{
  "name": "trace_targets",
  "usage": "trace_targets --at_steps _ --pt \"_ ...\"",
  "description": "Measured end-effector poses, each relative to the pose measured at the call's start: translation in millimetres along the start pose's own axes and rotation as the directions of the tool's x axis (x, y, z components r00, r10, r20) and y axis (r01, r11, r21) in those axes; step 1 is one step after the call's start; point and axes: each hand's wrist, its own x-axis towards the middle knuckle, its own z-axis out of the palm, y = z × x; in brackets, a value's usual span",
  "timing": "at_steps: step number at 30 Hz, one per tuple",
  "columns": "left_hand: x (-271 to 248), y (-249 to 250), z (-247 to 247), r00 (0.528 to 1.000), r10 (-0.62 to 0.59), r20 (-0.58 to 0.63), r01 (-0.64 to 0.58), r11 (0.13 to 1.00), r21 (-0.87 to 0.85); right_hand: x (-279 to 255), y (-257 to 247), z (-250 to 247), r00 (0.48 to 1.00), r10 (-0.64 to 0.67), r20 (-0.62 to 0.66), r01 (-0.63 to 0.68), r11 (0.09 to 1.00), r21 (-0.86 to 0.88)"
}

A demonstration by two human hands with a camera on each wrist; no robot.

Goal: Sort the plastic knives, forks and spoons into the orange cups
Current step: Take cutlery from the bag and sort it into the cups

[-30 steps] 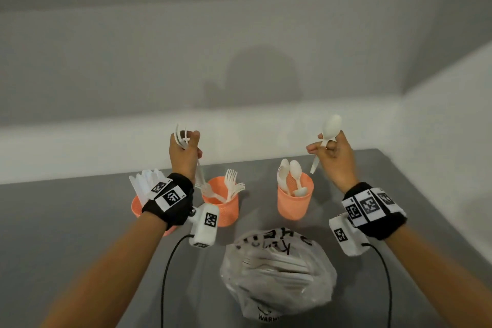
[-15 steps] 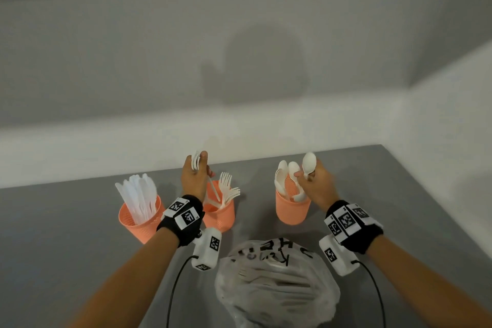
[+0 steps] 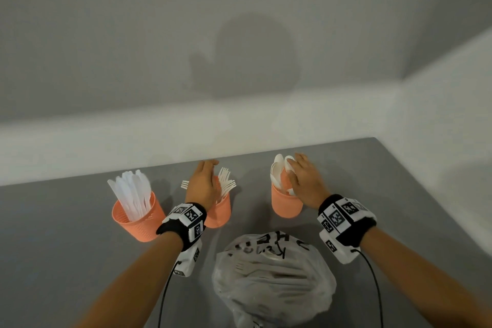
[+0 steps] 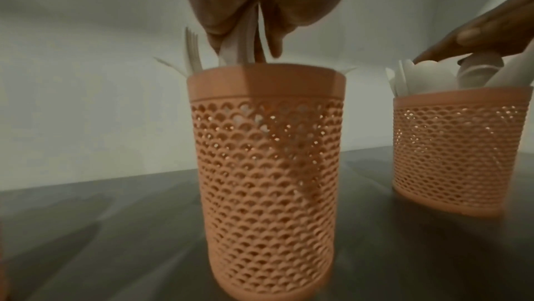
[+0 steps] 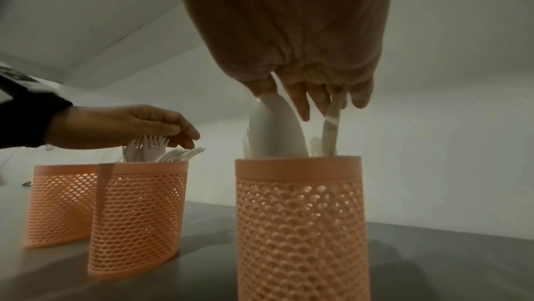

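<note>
Three orange mesh cups stand in a row on the grey table (image 3: 66,247). The left cup (image 3: 139,221) holds knives (image 3: 133,192), the middle cup (image 3: 219,214) forks (image 3: 226,181), the right cup (image 3: 286,204) spoons (image 3: 278,168). My left hand (image 3: 205,178) is right over the fork cup (image 4: 268,169) and pinches a few forks (image 4: 242,41) whose handles reach down into it; one fork head (image 3: 184,184) pokes out left of the hand. My right hand (image 3: 298,173) hangs over the spoon cup (image 5: 300,226), its straight fingers (image 5: 300,105) touching the spoons (image 5: 274,130) standing inside.
A tied, translucent plastic bag (image 3: 274,282) with more cutlery inside lies on the table in front of the cups, between my forearms. A white wall rises just behind the cups, and the table's right edge (image 3: 426,194) runs close to my right wrist.
Both hands have come down from above onto their cups. The forks in my left hand now reach into the middle cup. The spoon my right hand held now stands in the right cup.
</note>
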Motion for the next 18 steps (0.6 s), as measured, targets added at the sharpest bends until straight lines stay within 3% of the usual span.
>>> trace_targets --at_steps 3,5,7,9,11,13,15,18 --pt "-1 4 -3 0.988 -0.037 0.152 0.002 0.975 0.223 0 -6 -6 0.996 0.048 0.073 -0.04 0.993 -0.109" --pt "0 10 -8 0.986 -0.041 0.161 -0.011 0.952 0.307 -4 -15 -13 0.999 0.041 0.022 -0.04 0.997 -0.068" --pt "-2 19 -15 0.995 0.02 0.097 -0.042 0.97 0.24 -11 -25 -20 0.993 -0.054 -0.103 0.054 0.999 -0.002" --pt "-8 32 -24 0.996 0.089 0.03 -0.09 0.995 0.038 -21 -37 -23 0.973 -0.159 -0.166 0.185 0.97 0.155" --pt "-19 45 -32 0.991 0.13 -0.007 -0.13 0.977 -0.172 -36 -51 -24 0.975 -0.213 -0.058 0.22 0.909 0.353" --pt "-35 56 -36 0.991 0.124 0.046 -0.104 0.948 -0.301 -54 -65 -20 0.949 -0.298 0.1 0.239 0.891 0.387" --pt "-53 61 -35 0.975 0.112 0.194 -0.037 0.936 -0.35 -74 -76 -13 0.871 -0.376 0.318 0.277 0.908 0.315" --pt "-86 58 -26 0.909 0.122 0.4 -0.017 0.966 -0.257 -98 -80 10 0.74 -0.283 0.61 0.284 0.954 0.098"
